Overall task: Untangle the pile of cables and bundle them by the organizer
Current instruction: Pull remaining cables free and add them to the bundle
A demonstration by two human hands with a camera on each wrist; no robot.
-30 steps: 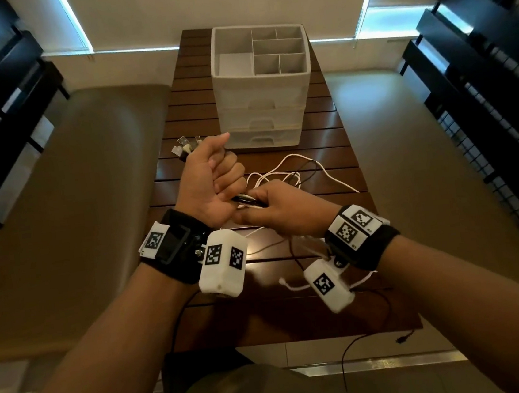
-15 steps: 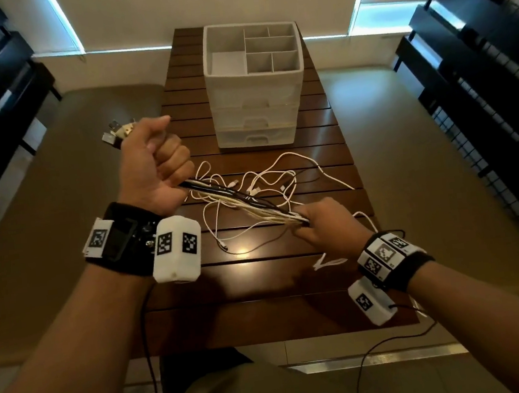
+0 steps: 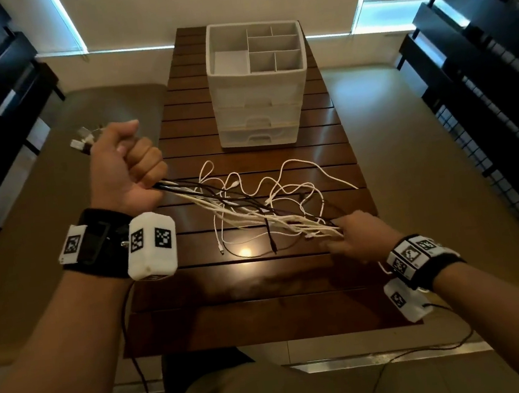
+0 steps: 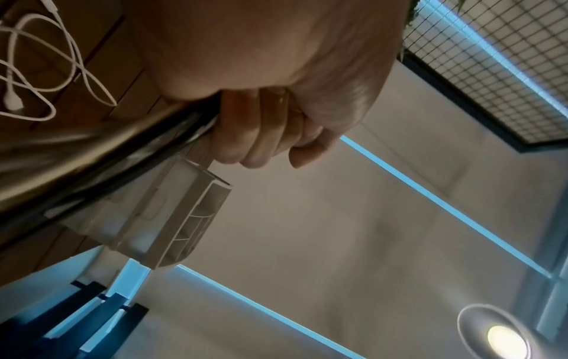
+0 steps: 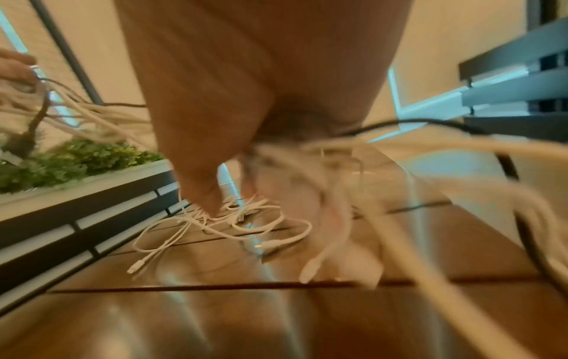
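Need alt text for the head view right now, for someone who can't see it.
Left hand grips a bundle of cables stretched across the wooden table to the right hand, which holds them lower down. A white drawer organizer stands behind.

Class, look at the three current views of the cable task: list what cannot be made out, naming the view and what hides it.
- Right hand grip on the cables: right wrist view, motion blur; head view, the hand's back hides the fingers.
- Cable count: strands overlap in the head view.
- Plug types at the left hand: too small.
- Organizer drawers' contents: closed fronts.
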